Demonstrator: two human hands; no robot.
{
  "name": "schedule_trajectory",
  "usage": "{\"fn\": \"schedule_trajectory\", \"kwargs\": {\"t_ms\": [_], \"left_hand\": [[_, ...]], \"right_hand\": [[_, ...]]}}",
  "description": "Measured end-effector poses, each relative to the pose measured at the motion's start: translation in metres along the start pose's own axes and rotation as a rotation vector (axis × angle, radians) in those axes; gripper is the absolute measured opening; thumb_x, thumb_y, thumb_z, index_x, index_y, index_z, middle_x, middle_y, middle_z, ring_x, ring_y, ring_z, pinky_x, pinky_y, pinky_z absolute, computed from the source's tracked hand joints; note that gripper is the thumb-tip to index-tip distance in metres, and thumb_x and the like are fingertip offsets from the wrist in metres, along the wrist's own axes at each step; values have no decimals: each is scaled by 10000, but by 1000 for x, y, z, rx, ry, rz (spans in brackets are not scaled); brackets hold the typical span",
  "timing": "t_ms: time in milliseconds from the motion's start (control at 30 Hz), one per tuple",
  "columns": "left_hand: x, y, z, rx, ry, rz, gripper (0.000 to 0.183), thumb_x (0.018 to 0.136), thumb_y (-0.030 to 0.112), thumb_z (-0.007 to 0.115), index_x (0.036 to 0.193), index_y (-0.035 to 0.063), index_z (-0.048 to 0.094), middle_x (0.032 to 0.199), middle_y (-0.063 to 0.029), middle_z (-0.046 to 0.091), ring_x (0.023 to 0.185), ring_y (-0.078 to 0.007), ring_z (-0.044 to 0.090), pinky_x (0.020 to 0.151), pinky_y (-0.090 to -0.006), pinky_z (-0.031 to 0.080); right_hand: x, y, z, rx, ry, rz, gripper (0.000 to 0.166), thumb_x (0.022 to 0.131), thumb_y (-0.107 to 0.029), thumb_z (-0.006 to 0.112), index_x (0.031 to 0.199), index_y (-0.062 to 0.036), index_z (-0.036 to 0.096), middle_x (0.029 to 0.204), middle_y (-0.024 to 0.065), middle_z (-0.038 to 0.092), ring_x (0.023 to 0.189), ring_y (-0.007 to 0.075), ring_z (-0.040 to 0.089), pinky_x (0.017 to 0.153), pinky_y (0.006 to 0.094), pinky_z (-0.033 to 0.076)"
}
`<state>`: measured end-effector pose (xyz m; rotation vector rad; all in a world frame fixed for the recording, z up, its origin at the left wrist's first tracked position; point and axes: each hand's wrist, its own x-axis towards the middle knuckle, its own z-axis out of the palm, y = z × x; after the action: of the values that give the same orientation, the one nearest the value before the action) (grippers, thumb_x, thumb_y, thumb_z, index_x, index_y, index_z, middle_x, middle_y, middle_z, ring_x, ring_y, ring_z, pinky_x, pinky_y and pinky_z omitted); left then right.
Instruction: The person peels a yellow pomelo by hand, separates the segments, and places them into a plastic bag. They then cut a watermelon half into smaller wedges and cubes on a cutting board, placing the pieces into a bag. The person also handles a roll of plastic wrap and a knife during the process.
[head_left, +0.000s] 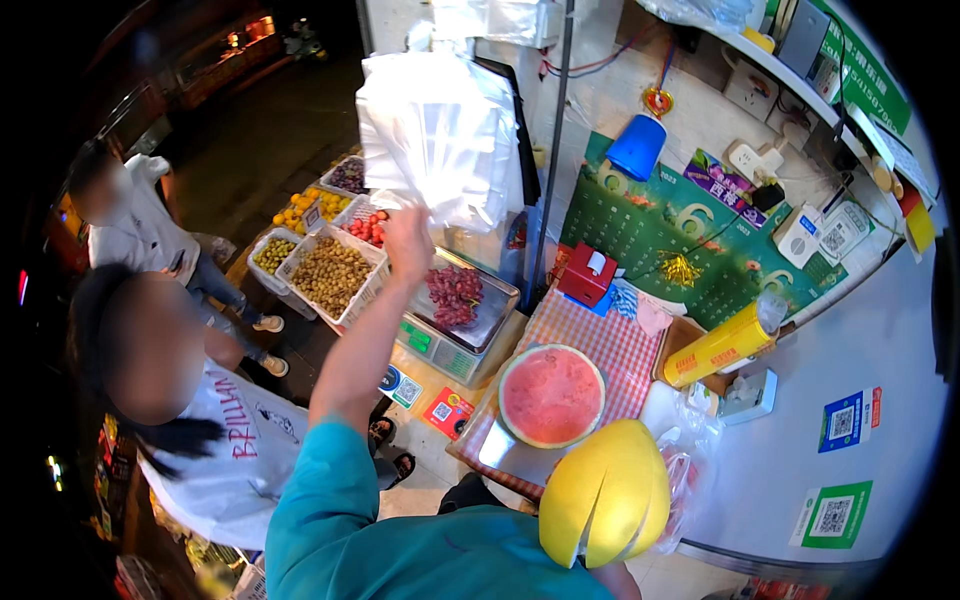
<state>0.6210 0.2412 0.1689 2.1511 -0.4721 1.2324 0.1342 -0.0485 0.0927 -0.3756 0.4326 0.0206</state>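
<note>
My left arm reaches up, and my left hand (409, 244) grips the lower edge of a hanging stack of clear plastic bags (442, 135). Below it is a digital weighing scale (491, 300) with a bunch of red grapes (454, 295) on its metal pan. A yellow pomelo (604, 491) with slits cut in its rind looms large over my right side. Part of my right forearm shows beneath the pomelo; my right hand is hidden. A halved watermelon (552, 394), red flesh up, sits on the checked cloth (559, 315).
Beside the scale stand crates of yellow-brown fruit (330, 277), red fruit (366, 225) and green fruit (274, 253). Two people (247, 435) are at the left. A yellow film roll (724, 345) and red printer (587, 274) lie to the right. A metal pole (553, 150) rises behind the scale.
</note>
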Motion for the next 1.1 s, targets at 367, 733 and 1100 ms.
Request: {"fn": "schedule_trajectory", "kwargs": {"t_ms": [367,733,1100], "left_hand": [[-282,324,-274,-270,-337,-601,91,921,87,708,869,21,674,775,-147,648,651,-291,649,604,-375,521],[-337,426,-384,-375,-552,-755,220,995,150,653,1161,12,698,1007,-152,737,863,-268,734,789,-379,578],[-469,259,-391,-1292,-245,-1491,393,1050,423,622,1240,83,667,1163,-52,718,1101,-173,669,994,-379,519]], "right_hand": [[-62,-25,62,-501,-449,310,560,1120,-405,411,1589,-98,381,1572,134,493,1391,287,530,1126,434,493],[-111,-38,-28,-587,-247,336,555,1120,-401,415,1582,-96,389,1563,133,501,1385,283,535,1126,433,492],[-136,-40,-51,-614,-139,259,549,1119,-398,420,1575,-94,398,1555,132,508,1379,280,539,1125,432,492]]}}
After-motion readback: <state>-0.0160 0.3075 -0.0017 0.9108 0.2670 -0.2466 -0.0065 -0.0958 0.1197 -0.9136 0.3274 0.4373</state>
